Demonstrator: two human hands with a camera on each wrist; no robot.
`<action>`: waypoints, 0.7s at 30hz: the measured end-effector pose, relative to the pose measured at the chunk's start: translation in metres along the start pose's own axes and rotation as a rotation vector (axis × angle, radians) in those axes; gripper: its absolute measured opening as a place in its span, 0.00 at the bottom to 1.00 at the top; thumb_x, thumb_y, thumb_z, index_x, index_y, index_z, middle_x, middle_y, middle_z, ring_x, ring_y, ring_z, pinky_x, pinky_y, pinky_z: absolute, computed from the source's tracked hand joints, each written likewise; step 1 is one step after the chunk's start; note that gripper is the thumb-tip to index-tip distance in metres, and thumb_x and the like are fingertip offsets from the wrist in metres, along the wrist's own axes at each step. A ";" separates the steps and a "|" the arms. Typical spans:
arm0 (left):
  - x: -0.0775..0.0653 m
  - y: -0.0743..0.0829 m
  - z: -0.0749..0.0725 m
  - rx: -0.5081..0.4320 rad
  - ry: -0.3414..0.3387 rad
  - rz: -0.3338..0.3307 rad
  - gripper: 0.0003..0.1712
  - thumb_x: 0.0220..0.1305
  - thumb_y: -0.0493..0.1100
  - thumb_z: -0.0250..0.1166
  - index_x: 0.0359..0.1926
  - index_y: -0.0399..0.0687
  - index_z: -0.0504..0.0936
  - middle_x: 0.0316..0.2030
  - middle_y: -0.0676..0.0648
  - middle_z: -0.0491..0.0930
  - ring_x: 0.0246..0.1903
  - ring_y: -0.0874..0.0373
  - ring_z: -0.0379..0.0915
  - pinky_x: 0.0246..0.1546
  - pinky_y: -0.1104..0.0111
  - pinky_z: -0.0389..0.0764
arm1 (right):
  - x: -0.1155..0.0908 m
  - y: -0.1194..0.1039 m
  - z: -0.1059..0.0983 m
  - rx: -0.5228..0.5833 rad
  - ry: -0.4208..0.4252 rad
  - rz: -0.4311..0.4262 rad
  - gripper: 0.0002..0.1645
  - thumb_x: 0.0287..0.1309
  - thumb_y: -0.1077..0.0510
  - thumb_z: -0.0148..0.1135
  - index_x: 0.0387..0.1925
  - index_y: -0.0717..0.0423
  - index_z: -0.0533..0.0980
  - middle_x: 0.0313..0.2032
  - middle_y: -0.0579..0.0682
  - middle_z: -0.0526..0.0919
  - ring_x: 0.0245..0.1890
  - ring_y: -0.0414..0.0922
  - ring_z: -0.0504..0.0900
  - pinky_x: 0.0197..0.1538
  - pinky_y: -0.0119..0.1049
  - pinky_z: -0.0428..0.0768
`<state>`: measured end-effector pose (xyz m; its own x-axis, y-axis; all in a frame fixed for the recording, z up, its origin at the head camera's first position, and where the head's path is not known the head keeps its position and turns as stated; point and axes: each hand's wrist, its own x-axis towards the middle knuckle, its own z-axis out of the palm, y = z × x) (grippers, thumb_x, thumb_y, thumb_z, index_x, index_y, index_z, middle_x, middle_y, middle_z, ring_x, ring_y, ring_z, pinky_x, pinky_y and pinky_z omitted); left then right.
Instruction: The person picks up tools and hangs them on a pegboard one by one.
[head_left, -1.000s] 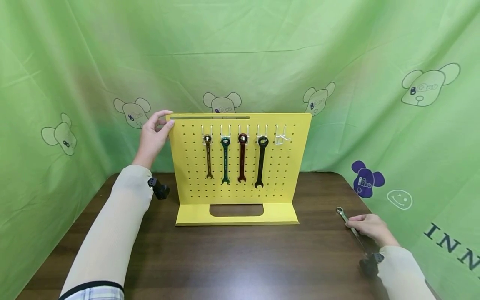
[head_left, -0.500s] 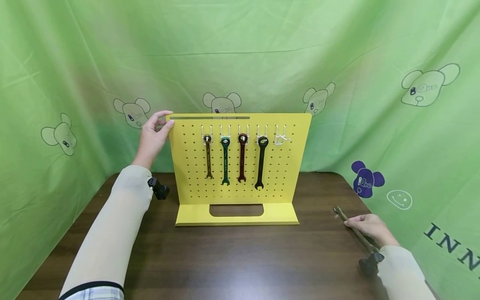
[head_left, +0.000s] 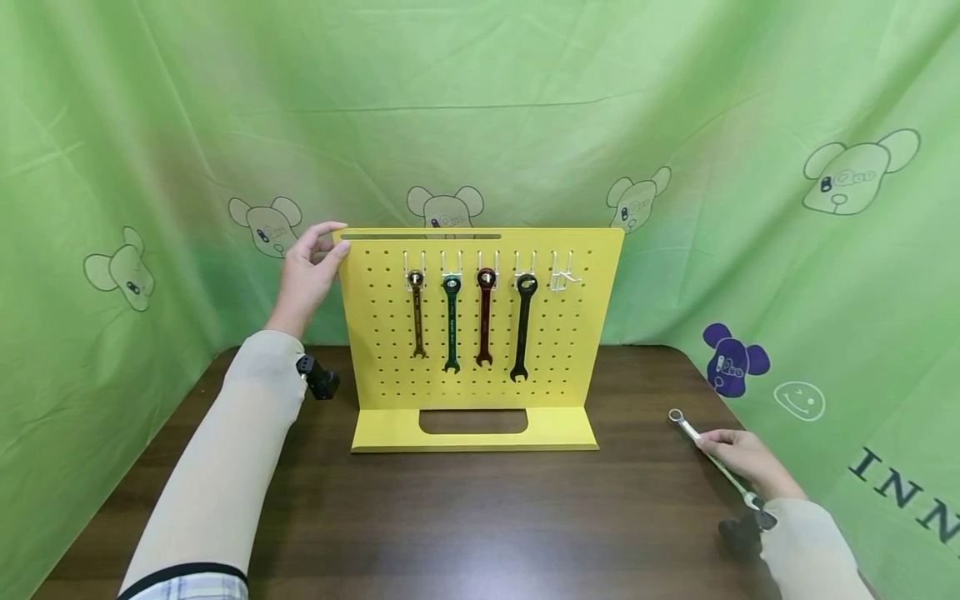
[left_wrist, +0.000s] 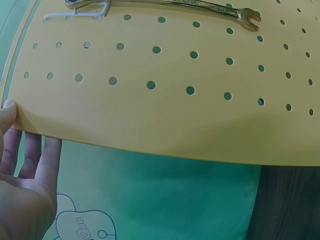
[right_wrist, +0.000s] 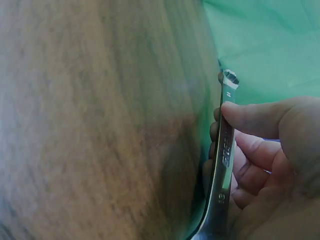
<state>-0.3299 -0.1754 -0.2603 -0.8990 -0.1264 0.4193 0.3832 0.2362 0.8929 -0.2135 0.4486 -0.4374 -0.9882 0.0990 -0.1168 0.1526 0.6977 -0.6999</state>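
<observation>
My left hand [head_left: 303, 271] pinches the upper left corner of a yellow pegboard [head_left: 390, 383]. In the left wrist view the thumb lies on the board's front and the other fingers [left_wrist: 48, 162] reach behind its edge. At the table's right side, my right hand [head_left: 742, 458] holds a silver combination wrench [head_left: 726, 473] between thumb and fingers, its ring end [head_left: 677, 416] pointing away from me. In the right wrist view the thumb [right_wrist: 250, 117] presses on the shank near that end. The wrench's open end lies by my wrist.
From white hooks on the pegboard hang a bronze wrench [head_left: 417, 321], a green wrench [head_left: 452, 325], a dark red wrench [head_left: 485, 321] and a black wrench [head_left: 523, 329]. A bare hook [head_left: 562, 277] sits to their right. Green curtain surrounds the brown table [head_left: 450, 517].
The silver wrench has turned about its length in my right fingers, so its ring end now shows face-on. My left hand stays on the pegboard corner.
</observation>
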 end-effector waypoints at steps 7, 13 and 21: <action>0.000 -0.001 0.000 -0.010 -0.002 0.003 0.20 0.72 0.49 0.62 0.63 0.54 0.77 0.46 0.47 0.76 0.41 0.58 0.78 0.41 0.73 0.83 | 0.000 -0.007 0.005 0.076 -0.013 -0.008 0.25 0.72 0.58 0.53 0.53 0.82 0.68 0.29 0.48 0.78 0.27 0.43 0.74 0.29 0.35 0.76; 0.001 -0.002 0.001 -0.008 0.007 0.007 0.20 0.72 0.48 0.63 0.63 0.55 0.78 0.46 0.48 0.76 0.40 0.59 0.79 0.38 0.74 0.82 | 0.002 -0.022 0.009 0.148 -0.015 -0.063 0.25 0.72 0.59 0.53 0.54 0.83 0.67 0.28 0.49 0.77 0.25 0.42 0.75 0.28 0.34 0.77; 0.001 -0.002 0.000 -0.019 0.001 0.004 0.20 0.72 0.48 0.63 0.62 0.55 0.78 0.46 0.48 0.77 0.42 0.58 0.79 0.39 0.74 0.83 | 0.006 -0.053 0.009 0.250 -0.046 -0.130 0.20 0.74 0.58 0.53 0.52 0.76 0.70 0.31 0.47 0.77 0.28 0.39 0.76 0.32 0.34 0.81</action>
<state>-0.3320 -0.1756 -0.2614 -0.8971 -0.1268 0.4233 0.3910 0.2188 0.8940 -0.2270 0.4058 -0.4080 -0.9990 -0.0163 -0.0423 0.0282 0.5054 -0.8624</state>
